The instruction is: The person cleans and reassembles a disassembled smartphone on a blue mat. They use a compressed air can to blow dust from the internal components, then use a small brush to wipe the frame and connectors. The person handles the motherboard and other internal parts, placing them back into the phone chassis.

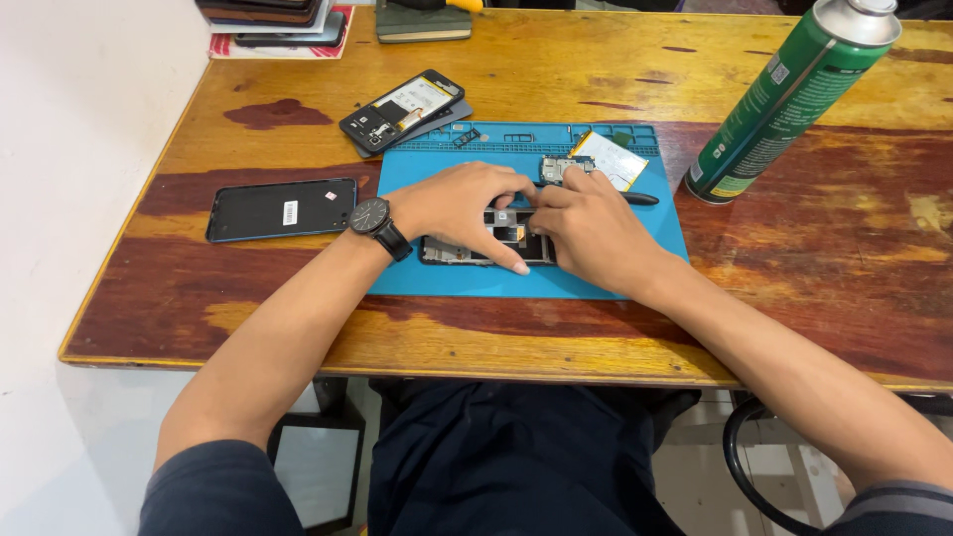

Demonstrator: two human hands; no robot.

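Note:
An opened phone body (467, 250) lies on a blue repair mat (437, 278) at the middle of the wooden table. My left hand (462, 203), with a black wristwatch (372, 218) on the wrist, rests over the phone's left part, its thumb pressed on the lower edge. My right hand (586, 233) covers the phone's right end, fingertips meeting the left hand's at a small dark part (508, 216) inside the frame. Most of the phone is hidden under both hands. A black tool (635, 199) lies just behind my right hand.
A black phone back cover (281, 209) lies left of the mat. Another opened phone (402, 109) sits behind it. A circuit board with a yellow-white part (601, 161) rests on the mat's far side. A green spray can (789, 99) stands at right. Stacked items (278, 25) occupy the far left corner.

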